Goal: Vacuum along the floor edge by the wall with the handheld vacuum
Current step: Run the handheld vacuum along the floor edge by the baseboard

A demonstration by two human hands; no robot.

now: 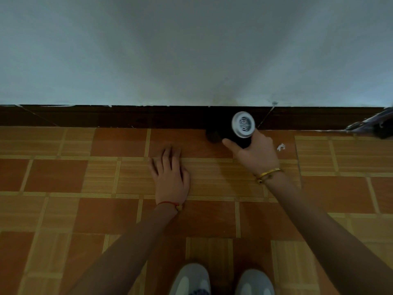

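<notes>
My right hand grips the handheld vacuum, a black cylinder with a white vented end cap facing me. Its dark nozzle end points down and left to the floor edge, right at the dark brown skirting board. My left hand lies flat on the orange and tan tiled floor, fingers straight and pointing toward the wall, a little left of the vacuum. The nozzle tip is dark and hard to make out against the skirting.
A pale wall rises above the skirting. A small white scrap lies on the tile right of my right hand. A dark purplish object lies by the skirting at far right. My two grey shoes stand at the bottom.
</notes>
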